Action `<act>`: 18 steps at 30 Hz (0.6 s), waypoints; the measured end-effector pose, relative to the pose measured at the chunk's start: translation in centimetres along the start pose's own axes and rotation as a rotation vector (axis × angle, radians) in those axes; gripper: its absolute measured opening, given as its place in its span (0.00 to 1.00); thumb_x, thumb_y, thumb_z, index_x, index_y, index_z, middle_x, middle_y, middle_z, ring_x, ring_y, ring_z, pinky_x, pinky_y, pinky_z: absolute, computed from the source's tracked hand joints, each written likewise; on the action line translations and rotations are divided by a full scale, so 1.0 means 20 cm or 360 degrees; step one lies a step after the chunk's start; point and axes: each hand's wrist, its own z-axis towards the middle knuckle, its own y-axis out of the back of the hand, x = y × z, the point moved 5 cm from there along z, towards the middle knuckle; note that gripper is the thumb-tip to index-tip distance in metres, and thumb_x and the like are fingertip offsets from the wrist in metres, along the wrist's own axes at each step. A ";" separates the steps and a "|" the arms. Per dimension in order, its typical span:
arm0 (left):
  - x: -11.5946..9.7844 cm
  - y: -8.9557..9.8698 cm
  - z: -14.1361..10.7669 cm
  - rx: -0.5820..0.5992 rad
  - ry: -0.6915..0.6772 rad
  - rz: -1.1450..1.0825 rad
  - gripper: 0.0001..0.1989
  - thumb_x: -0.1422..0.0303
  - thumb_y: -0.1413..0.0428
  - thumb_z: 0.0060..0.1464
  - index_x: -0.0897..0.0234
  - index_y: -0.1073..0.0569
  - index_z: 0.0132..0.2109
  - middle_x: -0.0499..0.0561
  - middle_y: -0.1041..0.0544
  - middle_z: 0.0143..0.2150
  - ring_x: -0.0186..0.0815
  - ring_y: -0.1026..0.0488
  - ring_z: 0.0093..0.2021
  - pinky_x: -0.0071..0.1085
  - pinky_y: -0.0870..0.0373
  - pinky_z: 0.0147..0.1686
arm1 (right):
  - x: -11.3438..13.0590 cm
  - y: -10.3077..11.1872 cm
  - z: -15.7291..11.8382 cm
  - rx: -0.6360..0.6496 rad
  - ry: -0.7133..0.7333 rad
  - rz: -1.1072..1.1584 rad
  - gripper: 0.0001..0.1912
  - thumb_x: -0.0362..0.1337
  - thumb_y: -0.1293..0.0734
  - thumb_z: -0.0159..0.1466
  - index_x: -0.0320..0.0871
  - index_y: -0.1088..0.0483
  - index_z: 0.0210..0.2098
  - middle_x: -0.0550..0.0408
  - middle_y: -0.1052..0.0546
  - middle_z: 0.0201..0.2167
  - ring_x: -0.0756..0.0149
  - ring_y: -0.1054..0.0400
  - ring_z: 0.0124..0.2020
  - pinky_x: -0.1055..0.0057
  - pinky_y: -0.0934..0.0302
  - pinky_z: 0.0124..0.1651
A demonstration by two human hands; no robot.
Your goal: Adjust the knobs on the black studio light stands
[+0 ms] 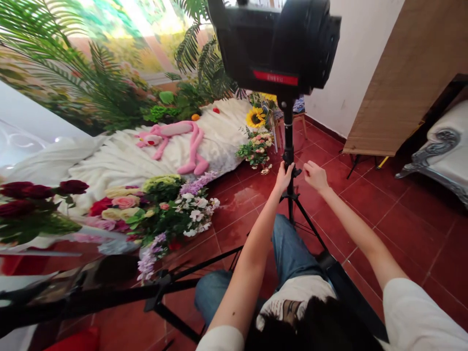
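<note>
A black stand [288,136] rises in front of me, with a black studio light [270,48] on top that bears a red label. My left hand [285,177] is closed around the stand's pole, just above where its legs spread. Right beside it, a small black clamp knob [297,171] sticks out from the pole. My right hand [316,176] hovers a little to the right of that knob, apart from it. Its fingers are curled in, and nothing shows in them.
Another black stand [161,287] spreads its legs at lower left. Flowers [157,209] border a white fur cover [223,131] with a pink plush toy [175,129]. Sunflowers [255,117] stand behind the pole. At right are a brown backdrop [380,92] and a silver-trimmed sofa [442,141].
</note>
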 end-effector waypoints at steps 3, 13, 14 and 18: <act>-0.04 0.06 -0.03 0.0228 -0.0076 0.0146 0.27 0.50 0.48 0.61 0.66 0.35 0.57 0.59 0.25 0.50 0.39 0.25 0.50 0.37 0.29 0.53 | -0.04 0.04 0.00 -0.0237 -0.0063 0.0289 0.05 0.35 0.39 0.63 0.44 0.35 0.39 0.49 0.28 0.38 0.63 0.33 0.36 0.69 0.38 0.38; -0.03 0.20 -0.30 0.1050 0.0424 0.0514 0.38 0.52 0.33 0.43 0.67 0.30 0.58 0.61 0.19 0.51 0.47 0.21 0.50 0.38 0.26 0.51 | 0.17 -0.24 0.41 -0.0139 -0.0065 0.0587 0.27 0.48 0.37 0.66 0.48 0.48 0.60 0.45 0.25 0.45 0.47 0.26 0.47 0.49 0.33 0.49; -0.03 0.20 -0.30 0.1023 0.0416 0.0483 0.35 0.53 0.33 0.45 0.67 0.29 0.57 0.60 0.18 0.49 0.44 0.20 0.48 0.36 0.25 0.49 | 0.17 -0.25 0.44 -0.0164 -0.0069 0.0581 0.24 0.47 0.37 0.67 0.48 0.48 0.58 0.46 0.24 0.43 0.47 0.26 0.45 0.50 0.32 0.47; -0.05 0.26 -0.26 0.0733 0.0235 0.0438 0.17 0.59 0.42 0.56 0.66 0.26 0.47 0.56 0.19 0.43 0.36 0.22 0.41 0.32 0.26 0.44 | 0.15 -0.25 0.47 -0.0125 -0.0009 0.0618 0.22 0.45 0.36 0.65 0.49 0.47 0.53 0.49 0.24 0.39 0.50 0.25 0.41 0.52 0.31 0.44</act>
